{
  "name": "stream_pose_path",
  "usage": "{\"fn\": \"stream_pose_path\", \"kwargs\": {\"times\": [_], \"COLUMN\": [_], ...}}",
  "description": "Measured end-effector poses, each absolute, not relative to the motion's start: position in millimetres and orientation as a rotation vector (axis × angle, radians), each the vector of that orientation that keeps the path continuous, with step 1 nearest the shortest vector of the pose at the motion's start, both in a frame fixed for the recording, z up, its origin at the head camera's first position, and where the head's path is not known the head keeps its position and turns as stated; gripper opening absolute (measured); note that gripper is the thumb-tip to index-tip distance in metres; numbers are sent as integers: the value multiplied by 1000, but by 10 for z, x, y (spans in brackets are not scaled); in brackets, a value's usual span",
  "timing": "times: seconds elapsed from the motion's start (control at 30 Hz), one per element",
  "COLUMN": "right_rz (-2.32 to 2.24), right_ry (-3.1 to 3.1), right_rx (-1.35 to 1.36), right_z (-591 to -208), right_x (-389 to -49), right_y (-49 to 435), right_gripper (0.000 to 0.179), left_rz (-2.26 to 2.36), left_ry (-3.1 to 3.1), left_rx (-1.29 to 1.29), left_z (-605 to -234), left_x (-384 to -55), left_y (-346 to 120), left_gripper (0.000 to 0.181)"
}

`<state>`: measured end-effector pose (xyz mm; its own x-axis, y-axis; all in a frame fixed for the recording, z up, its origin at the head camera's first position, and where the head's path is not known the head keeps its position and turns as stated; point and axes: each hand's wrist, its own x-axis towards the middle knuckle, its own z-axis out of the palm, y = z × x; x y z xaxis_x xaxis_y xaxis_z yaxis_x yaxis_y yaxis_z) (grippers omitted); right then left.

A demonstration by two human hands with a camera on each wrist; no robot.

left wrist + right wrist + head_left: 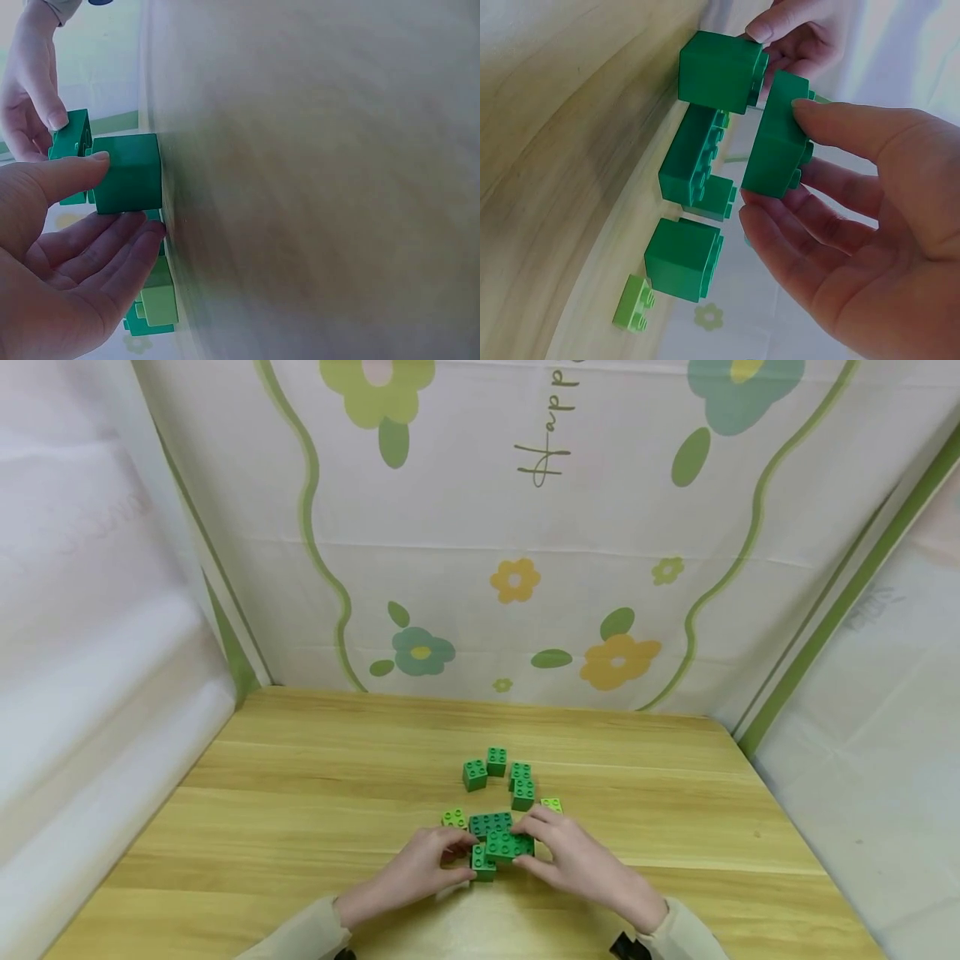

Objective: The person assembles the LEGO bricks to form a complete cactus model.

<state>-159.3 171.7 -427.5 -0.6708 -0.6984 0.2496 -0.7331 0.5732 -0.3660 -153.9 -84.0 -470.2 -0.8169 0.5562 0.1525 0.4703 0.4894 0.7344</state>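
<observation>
Green studded bricks crowd the wooden table's near edge: right hand pinches a flat brick above them, left hand steadies a square brick by thumb.

**Bricks near the front edge of the table**

On the table, the left hand and right hand meet around a brick cluster. Behind it lie four loose bricks. One small brick lies left of the cluster, another small brick right.

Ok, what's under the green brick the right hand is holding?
The green brick in the right hand is held clear of the wooden table. A long dark green brick lies beneath it. Whether they touch is hidden.
</observation>
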Motion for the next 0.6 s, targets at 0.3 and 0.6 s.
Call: {"fn": "stream_pose_path", "kwargs": {"times": [0.3,0.6], "right_rz": [691,688], "right_ry": [-2723,-2750], "right_rx": [1284,1273], "right_z": [-4292,-4318], "right_x": [-1594,-1611], "right_y": [1667,1626], "right_gripper": [28,31], "left_rz": [1233,1235], "left_ry": [2612,2610], "left_rx": [891,900], "left_z": [-4717,-4721], "left_x": [-1554,-1551], "left_y": [-832,-839], "left_gripper": [36,37]}}
